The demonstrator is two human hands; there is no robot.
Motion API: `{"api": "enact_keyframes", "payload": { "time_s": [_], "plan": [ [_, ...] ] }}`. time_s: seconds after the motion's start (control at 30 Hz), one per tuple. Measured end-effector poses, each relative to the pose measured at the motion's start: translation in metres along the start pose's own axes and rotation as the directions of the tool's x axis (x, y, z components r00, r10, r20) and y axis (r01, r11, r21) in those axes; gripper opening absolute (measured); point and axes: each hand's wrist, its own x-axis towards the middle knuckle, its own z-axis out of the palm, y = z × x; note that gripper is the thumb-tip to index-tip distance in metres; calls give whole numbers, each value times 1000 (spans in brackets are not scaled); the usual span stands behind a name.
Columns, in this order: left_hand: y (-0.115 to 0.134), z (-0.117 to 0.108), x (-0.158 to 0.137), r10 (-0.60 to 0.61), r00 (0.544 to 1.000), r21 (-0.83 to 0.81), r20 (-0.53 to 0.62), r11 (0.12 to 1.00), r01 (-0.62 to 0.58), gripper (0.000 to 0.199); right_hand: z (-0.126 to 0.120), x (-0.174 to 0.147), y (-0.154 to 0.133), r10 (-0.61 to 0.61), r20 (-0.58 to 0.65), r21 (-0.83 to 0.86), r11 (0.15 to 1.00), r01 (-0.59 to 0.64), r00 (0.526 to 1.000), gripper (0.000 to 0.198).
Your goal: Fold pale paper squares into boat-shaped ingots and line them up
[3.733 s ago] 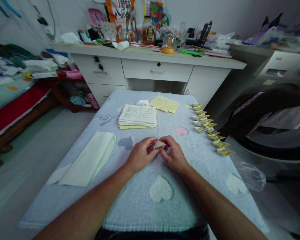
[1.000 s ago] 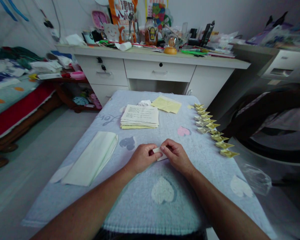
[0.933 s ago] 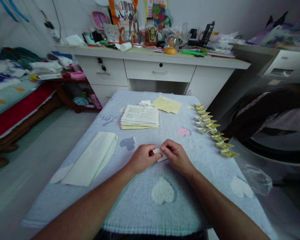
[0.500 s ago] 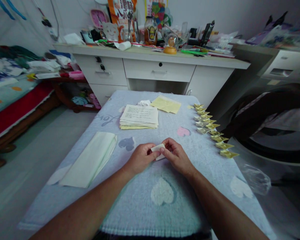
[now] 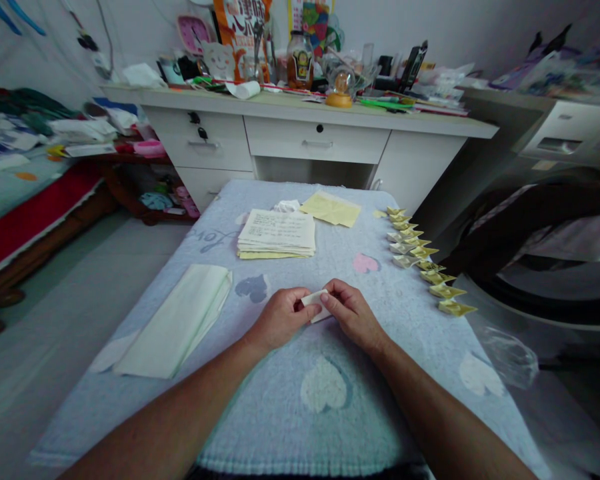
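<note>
A small folded piece of pale paper (image 5: 316, 305) is pinched between my two hands over the middle of the towel-covered table (image 5: 380, 413). My left hand (image 5: 279, 319) grips its left end with thumb and fingers. My right hand (image 5: 351, 315) grips its right end, fingertips pressed on the fold. Much of the paper is hidden by my fingers. Beyond my hands lies a stack of written sheets (image 5: 277, 233). A row of several small yellow folded paper boats (image 5: 423, 259) runs along the table's right edge.
A long folded pale green sheet (image 5: 176, 319) lies at the left of the table, loose yellow sheets (image 5: 331, 208) and a crumpled white scrap (image 5: 286, 205) at the far end. A cluttered white desk (image 5: 310, 127) stands behind, a bed (image 5: 15, 193) at left, a clear plastic bag (image 5: 508, 355) at right.
Earlier the paper was a triangle held up between my fingertips; now it is a flatter folded strip pressed low near the towel. My hands stay in place, working the fold.
</note>
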Motion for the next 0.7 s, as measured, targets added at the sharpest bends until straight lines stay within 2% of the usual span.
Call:
{"api": "enact_keyframes", "payload": {
  "time_s": [0.13,0.23,0.3,0.4,0.53,0.7],
  "plan": [
    [0,2,-1,7,1000,90,31,996,-10,26,2,2,0,-4,-25,-70,998,2,1000,30],
    [2,2,-1,15,999,91,52,996,-19,24,3,3,0,-16,-41,-100,995,11,999,29],
    [2,1,-1,33,998,43,56,998,-35,23,2,3,1,-16,-46,-92,996,11,999,28],
    [2,-1,0,58,997,-132,57,990,-50,21,0,2,2,-13,-55,-84,996,8,998,28],
    [1,-2,2,3,997,-354,72,935,23,22,0,3,4,12,-46,-68,998,-15,999,29],
    [4,-4,3,-36,999,-356,1,934,34,19,-3,2,3,7,-22,-23,1000,-7,1000,24]
  ]
}}
